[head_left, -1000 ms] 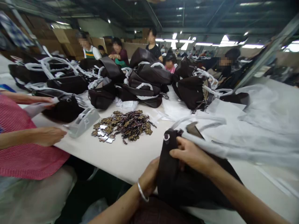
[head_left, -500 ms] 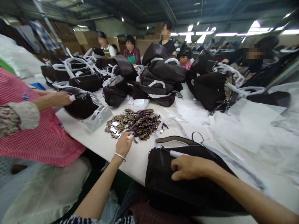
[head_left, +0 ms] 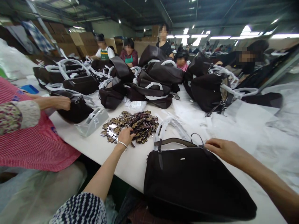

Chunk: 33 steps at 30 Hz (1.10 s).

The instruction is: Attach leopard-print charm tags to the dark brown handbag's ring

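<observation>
A dark brown handbag [head_left: 193, 183] stands in front of me on the white table, its handle wrapped in white material. My right hand [head_left: 216, 147] has its fingers pinched at the right end of the bag's top edge, by the base of the handle and a thin dark loop [head_left: 197, 137]. On the left, my left hand [head_left: 125, 137] reaches onto a pile of key charms [head_left: 142, 124] with brown patterned pieces and metal rings. Its thumb and fingers look apart at the pile's near edge, and no lifted charm shows.
More dark handbags [head_left: 156, 77] with wrapped handles are heaped across the table's far side. A translucent plastic holder [head_left: 92, 121] stands left of the charms. White wrapping sheets [head_left: 247, 124] spread at the right. A co-worker's hand [head_left: 62, 102] is at a bag on the left; other people stand behind.
My right hand has moved from the bag's front to the right end of its top edge, and a white piece near it is gone from view. My left hand has moved farther onto the charms.
</observation>
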Motion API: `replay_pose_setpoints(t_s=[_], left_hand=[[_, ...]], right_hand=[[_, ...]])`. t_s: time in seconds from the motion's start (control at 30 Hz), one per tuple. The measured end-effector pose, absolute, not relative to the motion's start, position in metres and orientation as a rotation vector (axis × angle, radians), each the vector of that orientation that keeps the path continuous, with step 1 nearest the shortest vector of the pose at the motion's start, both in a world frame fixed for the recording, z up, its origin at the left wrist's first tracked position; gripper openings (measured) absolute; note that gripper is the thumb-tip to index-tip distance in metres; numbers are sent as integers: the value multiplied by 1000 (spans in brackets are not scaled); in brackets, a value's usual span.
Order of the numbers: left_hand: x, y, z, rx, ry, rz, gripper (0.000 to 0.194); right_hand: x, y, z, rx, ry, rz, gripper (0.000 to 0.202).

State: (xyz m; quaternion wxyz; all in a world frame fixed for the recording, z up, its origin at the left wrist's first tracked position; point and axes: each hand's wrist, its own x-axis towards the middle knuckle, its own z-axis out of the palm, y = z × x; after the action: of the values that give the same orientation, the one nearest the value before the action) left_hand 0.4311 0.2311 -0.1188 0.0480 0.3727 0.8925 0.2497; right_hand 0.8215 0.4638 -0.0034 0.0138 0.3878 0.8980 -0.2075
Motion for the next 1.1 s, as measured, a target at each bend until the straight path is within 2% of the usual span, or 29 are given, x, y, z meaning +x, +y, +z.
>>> replay_pose_setpoints(t_s=[0.1, 0.27, 0.37, 0.43, 0.53, 0.6, 0.67, 0.7, 0.77, 0.83, 0.9, 1.03, 1.1], left_hand=[[424, 229, -110, 1057, 2644, 860, 9], [423, 226, -81, 910, 2488, 1165, 15], [435, 231, -58, 832, 2180, 1472, 20], [447, 235, -42, 796, 1913, 1659, 20], [470, 239, -16, 727, 1539, 1858, 21], [488, 242, 1, 682, 1341, 1916, 19], [509, 246, 18, 660, 1212, 1919, 17], [522, 247, 26, 659, 1161, 1909, 17], [551, 249, 39, 667, 1059, 1893, 17], [583, 247, 46, 700, 973, 1842, 15], [615, 240, 47, 744, 898, 1698, 14], [660, 217, 32, 912, 795, 1255, 12], [668, 208, 21, 1041, 797, 1024, 11]], right_hand=[[857, 456, -55, 1405, 2919, -666, 54], [878, 408, -108, 1645, 2801, -943, 73], [875, 384, -105, 1767, 2736, -1040, 76], [867, 373, -89, 1801, 2910, -935, 76], [850, 361, -51, 1755, 3306, -759, 65], [837, 352, -23, 1687, 3294, -1092, 52], [824, 341, -3, 1527, 2851, -1800, 43], [817, 334, 2, 1396, 2494, -2141, 46], [802, 319, 5, 1096, 1729, -2610, 59], [788, 307, -1, 890, 1152, -2880, 66], [778, 303, -9, 823, 848, -3074, 59], [780, 315, -20, 1064, 844, -3300, 26], [793, 324, -23, 1175, 1043, -3334, 29]])
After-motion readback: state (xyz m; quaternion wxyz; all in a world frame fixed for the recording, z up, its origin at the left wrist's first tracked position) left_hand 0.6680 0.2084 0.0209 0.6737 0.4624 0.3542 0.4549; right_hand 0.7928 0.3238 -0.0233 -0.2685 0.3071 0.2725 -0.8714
